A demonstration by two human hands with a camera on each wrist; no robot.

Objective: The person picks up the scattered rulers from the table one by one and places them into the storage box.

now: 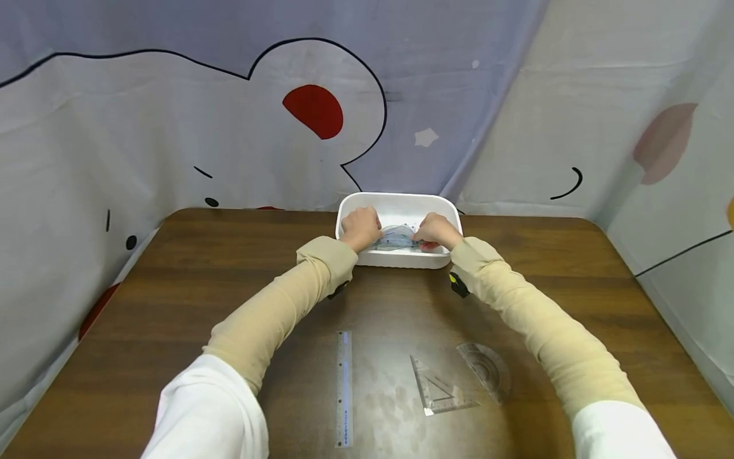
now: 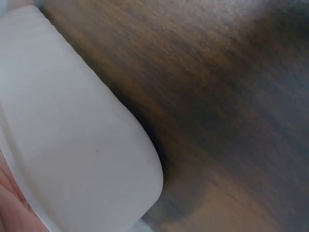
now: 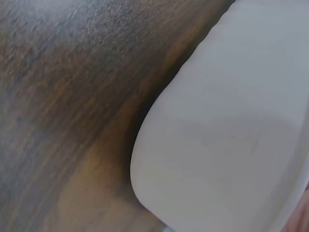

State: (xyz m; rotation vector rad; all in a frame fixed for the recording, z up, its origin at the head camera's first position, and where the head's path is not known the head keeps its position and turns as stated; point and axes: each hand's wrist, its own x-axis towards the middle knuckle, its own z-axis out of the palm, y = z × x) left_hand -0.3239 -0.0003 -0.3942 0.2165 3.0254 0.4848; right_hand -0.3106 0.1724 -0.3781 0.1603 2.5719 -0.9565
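Both hands reach into a white plastic bin [image 1: 404, 261] at the far edge of the table. Inside it lies a clear plastic pouch [image 1: 395, 238] with small bluish markings. My left hand [image 1: 361, 227] grips the pouch's left end, fingers curled down. At the other end, my right hand [image 1: 437, 229] pinches the pouch between thumb and fingers. The bin's outer wall [image 2: 87, 125] fills much of the left wrist view, with a sliver of the hand behind its rim. The right wrist view likewise shows mostly the bin wall [image 3: 217, 125]; the fingertips are hidden there.
Nearer on the brown wooden table [image 1: 229, 280] lie a clear ruler [image 1: 344, 389] with a blue strip, a transparent set square [image 1: 424, 386] and a transparent protractor [image 1: 490, 370]. A printed curtain [image 1: 258, 140] hangs right behind the table and bin.
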